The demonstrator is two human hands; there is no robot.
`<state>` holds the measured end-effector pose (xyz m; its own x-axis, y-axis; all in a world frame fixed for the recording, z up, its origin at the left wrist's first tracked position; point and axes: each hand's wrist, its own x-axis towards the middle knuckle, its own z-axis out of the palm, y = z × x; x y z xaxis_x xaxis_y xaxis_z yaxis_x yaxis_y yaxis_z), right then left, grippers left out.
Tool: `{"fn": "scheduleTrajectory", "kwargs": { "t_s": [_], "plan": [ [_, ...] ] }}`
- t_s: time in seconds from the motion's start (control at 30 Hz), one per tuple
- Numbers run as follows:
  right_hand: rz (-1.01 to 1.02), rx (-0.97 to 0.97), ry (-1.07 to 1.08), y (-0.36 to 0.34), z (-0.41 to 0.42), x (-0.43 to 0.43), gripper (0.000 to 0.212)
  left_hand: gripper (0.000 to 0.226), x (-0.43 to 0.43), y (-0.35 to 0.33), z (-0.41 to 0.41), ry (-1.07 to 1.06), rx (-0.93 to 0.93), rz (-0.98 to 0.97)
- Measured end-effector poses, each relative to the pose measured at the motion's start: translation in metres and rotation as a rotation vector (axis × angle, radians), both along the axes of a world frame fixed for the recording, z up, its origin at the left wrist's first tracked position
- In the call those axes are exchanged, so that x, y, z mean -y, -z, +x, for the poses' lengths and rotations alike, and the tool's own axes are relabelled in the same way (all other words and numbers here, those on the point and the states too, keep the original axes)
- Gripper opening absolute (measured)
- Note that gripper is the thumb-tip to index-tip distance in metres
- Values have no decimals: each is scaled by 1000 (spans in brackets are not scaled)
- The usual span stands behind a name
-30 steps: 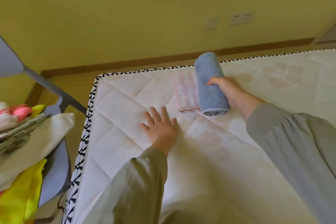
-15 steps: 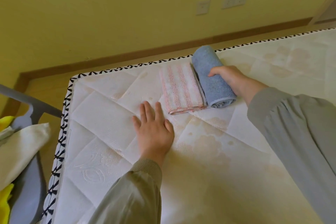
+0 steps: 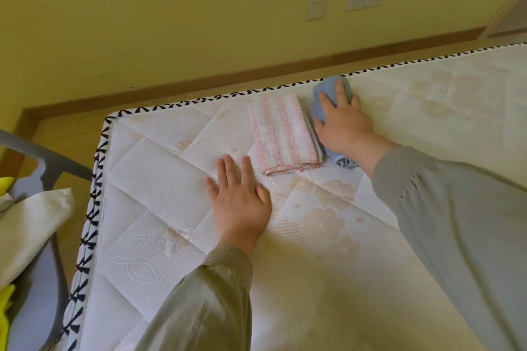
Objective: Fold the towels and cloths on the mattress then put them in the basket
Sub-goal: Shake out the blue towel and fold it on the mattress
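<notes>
A rolled blue towel [image 3: 321,107] lies near the far edge of the white quilted mattress [image 3: 159,179]. It sits right beside a folded pink-and-white striped cloth [image 3: 283,134]. My right hand [image 3: 345,125] lies palm down on top of the blue roll, fingers stretched along it, covering most of it. My left hand [image 3: 239,199] rests flat on the bare mattress, just in front of the striped cloth and not touching it. No basket is in view.
A grey chair [image 3: 37,308] stands at the left, off the mattress corner, carrying a cream cloth [image 3: 28,231] and a yellow cloth [image 3: 5,302]. Wooden floor and a yellow wall [image 3: 199,23] run behind the mattress's far edge.
My right hand has shifted from gripping the blue roll's side to lying on top of it. The roll now lies flat against the striped cloth. The view has swung to the right.
</notes>
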<state>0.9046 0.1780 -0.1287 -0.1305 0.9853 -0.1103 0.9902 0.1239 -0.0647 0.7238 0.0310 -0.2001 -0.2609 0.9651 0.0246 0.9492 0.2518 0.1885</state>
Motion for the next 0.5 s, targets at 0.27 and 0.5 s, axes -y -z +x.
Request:
{"fn": "scheduleTrajectory", "kwargs": {
  "t_s": [0.27, 0.5],
  "plan": [
    [162, -378, 97, 8, -12, 14, 66, 66, 1, 0, 0, -2, 3, 5],
    [114, -104, -24, -9, -6, -8, 54, 65, 1, 0, 0, -4, -7, 7]
  ]
}}
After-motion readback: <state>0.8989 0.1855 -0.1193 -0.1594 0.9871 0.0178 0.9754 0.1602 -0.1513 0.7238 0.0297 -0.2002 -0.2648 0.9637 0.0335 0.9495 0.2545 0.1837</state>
